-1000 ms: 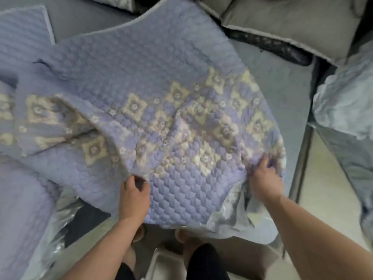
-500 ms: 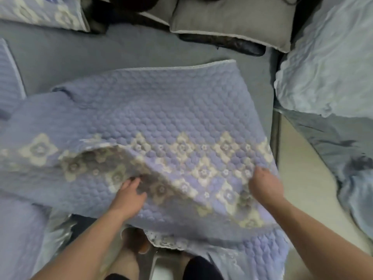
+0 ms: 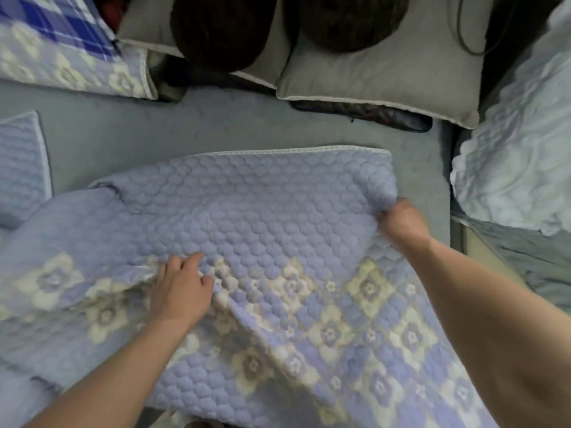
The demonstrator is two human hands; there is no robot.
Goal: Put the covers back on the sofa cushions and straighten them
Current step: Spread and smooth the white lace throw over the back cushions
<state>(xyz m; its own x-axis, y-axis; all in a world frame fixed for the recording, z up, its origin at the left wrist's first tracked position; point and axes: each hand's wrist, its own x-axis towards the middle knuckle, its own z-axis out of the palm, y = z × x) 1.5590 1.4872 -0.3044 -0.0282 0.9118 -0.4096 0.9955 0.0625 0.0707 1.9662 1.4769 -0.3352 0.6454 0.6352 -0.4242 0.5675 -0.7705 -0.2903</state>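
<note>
The cover (image 3: pixel 256 217) is quilted cloth, lavender, puffed into small scallop-shaped pads, matt and soft-looking, with a woven cream flower band and a pale stitched trim along its far edge. The seat (image 3: pixel 216 125) under it is plain grey-blue fabric, smooth and matt. The grey pillows (image 3: pixel 383 84) at the back look like flat-woven cloth with lighter piping. A dark, faintly shiny strip (image 3: pixel 364 117) lies below them; its material is unclear. On the right, pale bedding (image 3: pixel 513 168) is crumpled cloth with an embossed texture.

Right hand (image 3: pixel 401 220) fingers hidden in cover (image 3: pixel 262 211); cover cropped below.
</note>
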